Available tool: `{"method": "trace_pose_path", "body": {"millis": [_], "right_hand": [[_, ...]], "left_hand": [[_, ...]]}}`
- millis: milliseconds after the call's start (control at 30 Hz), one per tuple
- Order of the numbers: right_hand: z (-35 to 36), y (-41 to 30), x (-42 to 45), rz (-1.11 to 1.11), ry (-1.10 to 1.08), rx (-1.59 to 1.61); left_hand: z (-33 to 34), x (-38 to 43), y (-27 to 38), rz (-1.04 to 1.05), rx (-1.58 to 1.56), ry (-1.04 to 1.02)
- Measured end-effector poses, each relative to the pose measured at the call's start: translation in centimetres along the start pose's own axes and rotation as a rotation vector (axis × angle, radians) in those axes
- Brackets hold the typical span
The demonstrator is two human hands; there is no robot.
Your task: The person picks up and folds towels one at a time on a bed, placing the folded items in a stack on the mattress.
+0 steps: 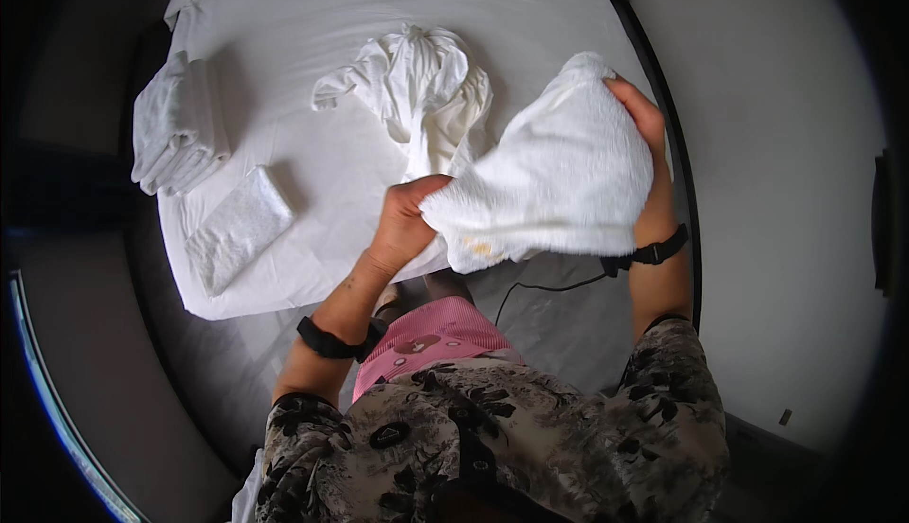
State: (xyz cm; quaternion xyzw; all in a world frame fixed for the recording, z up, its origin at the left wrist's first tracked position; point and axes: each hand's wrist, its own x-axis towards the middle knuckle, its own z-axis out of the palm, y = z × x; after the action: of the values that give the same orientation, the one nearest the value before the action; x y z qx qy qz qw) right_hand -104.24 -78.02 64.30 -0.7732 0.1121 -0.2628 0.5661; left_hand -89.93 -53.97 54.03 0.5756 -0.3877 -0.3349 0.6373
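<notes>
A white terry towel [561,161] is stretched between my two hands, over the near right part of the bed. My left hand [408,214] pinches its left corner, thumb on top. At the upper right edge, my right hand [643,115] grips the towel, and most of its fingers are hidden behind the cloth. A yellowish mark shows near the towel's lower left edge. Just beyond my left hand lies a bunched, knotted white cloth [426,90] on the white bed sheet [284,68].
A stack of folded white towels [181,125] stands at the bed's left edge. One smaller folded towel [241,228] lies nearer to me. A pale wall [767,168] runs close along the right side. A dark cable [540,286] hangs from the band at my right forearm.
</notes>
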Motion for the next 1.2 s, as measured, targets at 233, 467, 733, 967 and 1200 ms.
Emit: {"method": "trace_pose_path", "body": {"millis": [233,467,733,967,1200], "right_hand": [[9.6,-1.7,-2.3,0.187,0.13,-0.117],[21.6,-5.3,-5.6,-0.146,-0.053,0.006],[15.1,-10.9,-4.1,0.082,-0.012,0.695],[9.5,-9.1,-4.5,-0.138,0.079,-0.375],[3.3,-2.5,-4.4,-0.377,0.272,-0.909]], "left_hand": [[-7.0,-6.1,8.7,-0.383,-0.164,0.178],[-8.4,-5.5,17.4,-0.319,0.035,-0.002],[-16.5,-8.6,17.8,0.108,0.929,0.016],[-21.2,-6.4,11.8,0.06,0.282,0.074],[-21.2,-1.2,15.4,0.256,-0.037,0.289]]}}
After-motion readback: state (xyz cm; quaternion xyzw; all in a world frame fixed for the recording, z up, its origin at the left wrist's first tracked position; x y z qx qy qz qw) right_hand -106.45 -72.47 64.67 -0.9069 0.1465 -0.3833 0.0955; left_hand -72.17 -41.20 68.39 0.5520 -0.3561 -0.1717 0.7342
